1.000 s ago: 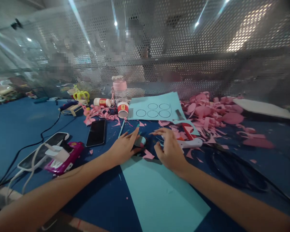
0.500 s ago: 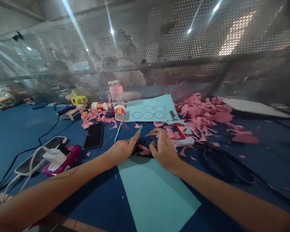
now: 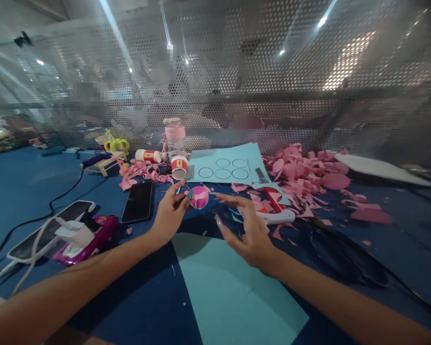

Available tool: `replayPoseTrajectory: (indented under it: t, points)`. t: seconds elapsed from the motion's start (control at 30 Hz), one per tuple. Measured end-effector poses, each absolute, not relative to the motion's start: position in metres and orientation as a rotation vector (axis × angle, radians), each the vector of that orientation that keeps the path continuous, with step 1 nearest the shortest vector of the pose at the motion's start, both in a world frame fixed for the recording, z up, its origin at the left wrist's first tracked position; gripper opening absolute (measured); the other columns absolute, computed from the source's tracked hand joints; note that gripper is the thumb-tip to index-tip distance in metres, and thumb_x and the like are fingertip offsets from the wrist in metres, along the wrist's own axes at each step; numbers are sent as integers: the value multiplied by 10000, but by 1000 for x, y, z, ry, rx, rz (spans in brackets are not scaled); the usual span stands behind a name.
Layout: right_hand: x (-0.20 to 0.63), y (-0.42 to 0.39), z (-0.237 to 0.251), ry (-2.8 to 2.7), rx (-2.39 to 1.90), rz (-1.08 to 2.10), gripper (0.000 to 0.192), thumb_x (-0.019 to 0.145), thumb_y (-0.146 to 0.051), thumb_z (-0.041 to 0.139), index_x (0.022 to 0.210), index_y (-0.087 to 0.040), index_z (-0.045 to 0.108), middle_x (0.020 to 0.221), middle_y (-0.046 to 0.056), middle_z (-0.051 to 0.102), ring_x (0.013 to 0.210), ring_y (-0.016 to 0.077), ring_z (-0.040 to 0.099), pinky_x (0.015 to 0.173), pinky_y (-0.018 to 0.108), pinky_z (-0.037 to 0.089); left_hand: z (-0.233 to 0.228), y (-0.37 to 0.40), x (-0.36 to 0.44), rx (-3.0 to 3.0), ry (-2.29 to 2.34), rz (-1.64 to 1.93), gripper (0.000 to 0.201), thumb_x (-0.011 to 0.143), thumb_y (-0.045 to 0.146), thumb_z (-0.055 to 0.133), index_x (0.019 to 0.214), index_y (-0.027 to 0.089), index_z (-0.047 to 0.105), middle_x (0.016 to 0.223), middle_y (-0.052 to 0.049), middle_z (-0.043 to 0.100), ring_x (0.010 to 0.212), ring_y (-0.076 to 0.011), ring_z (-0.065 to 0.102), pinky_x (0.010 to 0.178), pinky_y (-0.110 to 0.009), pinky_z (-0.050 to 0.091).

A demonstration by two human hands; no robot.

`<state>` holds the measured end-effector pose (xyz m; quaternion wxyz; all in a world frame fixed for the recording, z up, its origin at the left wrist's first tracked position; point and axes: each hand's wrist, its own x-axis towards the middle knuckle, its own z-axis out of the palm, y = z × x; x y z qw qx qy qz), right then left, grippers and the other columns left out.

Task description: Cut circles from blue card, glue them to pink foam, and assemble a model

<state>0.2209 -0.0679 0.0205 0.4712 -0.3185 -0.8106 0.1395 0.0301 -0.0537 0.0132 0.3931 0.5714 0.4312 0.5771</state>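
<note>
Blue tabletop (image 3: 28, 182) spreads under my arms, littered with pink scraps (image 3: 301, 172); my left hand (image 3: 168, 215) pinches a pink disc (image 3: 198, 197) by its edge, lifted clear of the clutter so its face shows; my right hand (image 3: 246, 230) hovers just beside it, fingers spread, holding nothing; a teal sheet (image 3: 237, 292) lies flat below, its near corner cut off; what is on the disc's face is too blurred to tell

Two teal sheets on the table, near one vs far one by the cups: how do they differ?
The near teal sheet is blank; the far teal sheet has five drawn circles. The near one lies under the right hand and forearm; the far one lies beyond both hands, its right side among the pink scraps. Both lie flat on the blue table.
</note>
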Motion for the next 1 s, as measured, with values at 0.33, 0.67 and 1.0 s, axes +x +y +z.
replayPoseTrajectory:
  t: [0.33, 0.67, 1.0]
  points:
    - [217, -62, 20, -2096, -798, 28, 172, 843, -169, 516, 990, -231, 580, 935, 66, 500, 870, 175, 542, 719, 328, 492, 15, -62, 44, 1038, 875, 1218, 569, 663, 288, 724, 1144, 147, 452, 894, -56, 676, 733, -157, 653, 694, -292, 539]
    - [221, -54, 31, -1832, -1031, 185, 73, 849, -218, 500, 855, -185, 565, 811, 47, 561, 682, 137, 545, 618, 277, 462, 13, -56, 42, 801, 952, 1284, 325, 705, 120, 670, 1002, 137, 538, 853, -56, 670, 711, -150, 646, 660, -296, 548]
    - [219, -62, 48, -2243, -811, 473, 237, 762, -275, 626, 982, -199, 587, 817, 25, 576, 661, 119, 524, 612, 259, 443, 14, -60, 41, 894, 814, 1334, 475, 669, 172, 709, 1096, 174, 502, 896, -39, 656, 737, -138, 637, 681, -275, 538]
